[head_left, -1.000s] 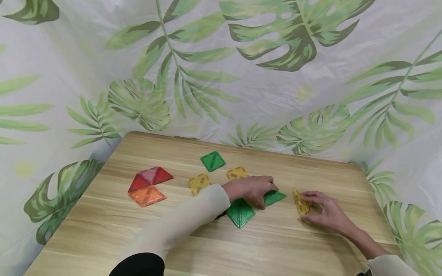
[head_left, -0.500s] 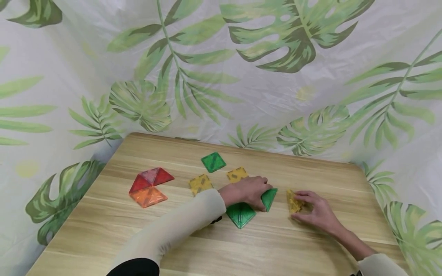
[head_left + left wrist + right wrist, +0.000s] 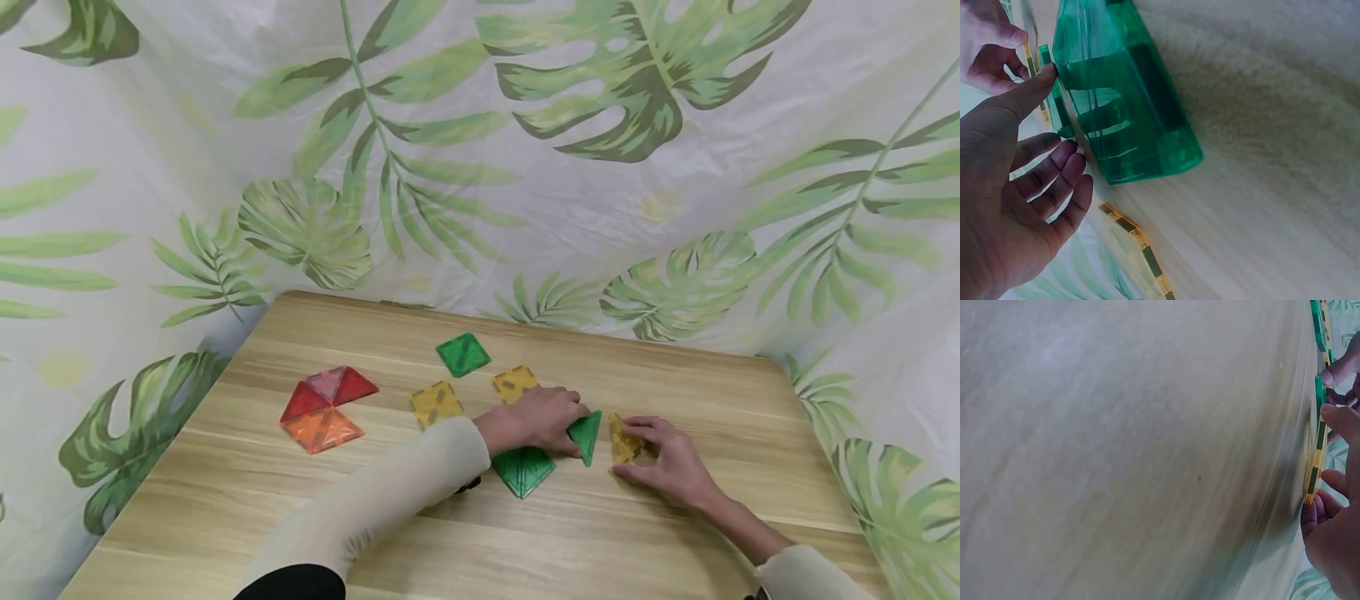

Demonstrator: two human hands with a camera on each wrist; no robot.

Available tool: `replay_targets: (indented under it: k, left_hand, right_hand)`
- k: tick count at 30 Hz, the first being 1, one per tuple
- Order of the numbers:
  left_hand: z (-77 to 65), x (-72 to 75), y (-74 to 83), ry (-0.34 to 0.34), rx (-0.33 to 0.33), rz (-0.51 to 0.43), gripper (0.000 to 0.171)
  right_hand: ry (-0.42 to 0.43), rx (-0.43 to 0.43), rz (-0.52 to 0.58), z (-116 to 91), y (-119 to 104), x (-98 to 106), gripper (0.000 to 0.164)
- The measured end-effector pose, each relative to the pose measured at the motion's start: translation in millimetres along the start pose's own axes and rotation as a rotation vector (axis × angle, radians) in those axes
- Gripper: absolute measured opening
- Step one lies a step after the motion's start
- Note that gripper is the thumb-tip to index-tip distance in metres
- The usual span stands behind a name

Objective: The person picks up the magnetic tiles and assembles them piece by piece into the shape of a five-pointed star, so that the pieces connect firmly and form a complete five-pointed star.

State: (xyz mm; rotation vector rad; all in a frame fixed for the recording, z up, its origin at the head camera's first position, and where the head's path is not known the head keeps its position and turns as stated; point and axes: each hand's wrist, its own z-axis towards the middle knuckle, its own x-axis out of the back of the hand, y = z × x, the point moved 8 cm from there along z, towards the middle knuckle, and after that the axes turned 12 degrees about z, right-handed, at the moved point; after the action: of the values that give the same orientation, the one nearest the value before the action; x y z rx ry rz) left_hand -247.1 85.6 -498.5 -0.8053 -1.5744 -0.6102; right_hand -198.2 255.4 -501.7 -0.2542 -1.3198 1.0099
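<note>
green triangular tile (image 3: 587, 437) is just right of another green tile (image 3: 524, 475), near the middle of the wooden table (image 3: 450, 542), where i see the left hand (image 3: 538, 417) pinching it between thumb and curled fingers; the right hand (image 3: 673, 462) pinches a yellow tile (image 3: 621, 440) just beside it, with a narrow gap between; to do this well, i'd hold both tiles low and level, square up their facing edges, and leave the fingers out of the gap
</note>
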Motion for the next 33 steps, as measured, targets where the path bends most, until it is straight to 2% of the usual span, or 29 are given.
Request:
replay_targets:
  k: [17,24,33]
  left_hand:
    - [4.3,1.4,2.2,0.047,0.05,0.062,0.056]
    - [4.6,1.4,-1.0,0.041,0.083,0.065,0.06]
    - [6.4,-1.0,-4.1,0.037,0.11,0.071,0.06]
  right_hand:
    - [0.002,0.028,-0.036,10,-3,-11,0.056]
    - [-0.015,0.004,-0.03,16,0,-14,0.058]
    - [-0.015,0.017,-0.024,19,0,-16,0.056]
